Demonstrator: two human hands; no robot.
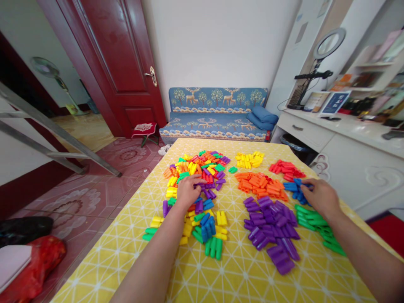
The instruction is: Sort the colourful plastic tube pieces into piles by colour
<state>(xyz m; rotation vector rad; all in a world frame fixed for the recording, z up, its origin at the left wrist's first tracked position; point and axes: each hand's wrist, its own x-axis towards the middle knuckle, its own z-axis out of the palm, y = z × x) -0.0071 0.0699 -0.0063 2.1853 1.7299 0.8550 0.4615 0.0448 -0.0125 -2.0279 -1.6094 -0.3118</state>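
My left hand (188, 192) reaches over a mixed pile of plastic tube-shaped pieces (206, 160) in red, orange, yellow, green and purple. Its fingers are loosely bent and apart among the pieces, their tips partly hidden. On the right, my right hand (322, 201) pinches a blue plastic tube piece (303, 186) at the small blue group (296, 194). Around that hand lie green pieces (318, 223), red pieces (286, 169) and orange pieces (260, 185). Purple pieces (271, 225) form a larger heap, and yellow pieces (249, 160) lie farther back.
Loose blue (208, 227), green (213, 248) and yellow pieces lie nearer me beside my left forearm. All rest on a table with a yellow patterned cloth (240, 277). Beyond stands a blue sofa (217, 120); a white dresser (356, 134) is at right, a metal ladder (72, 147) at left.
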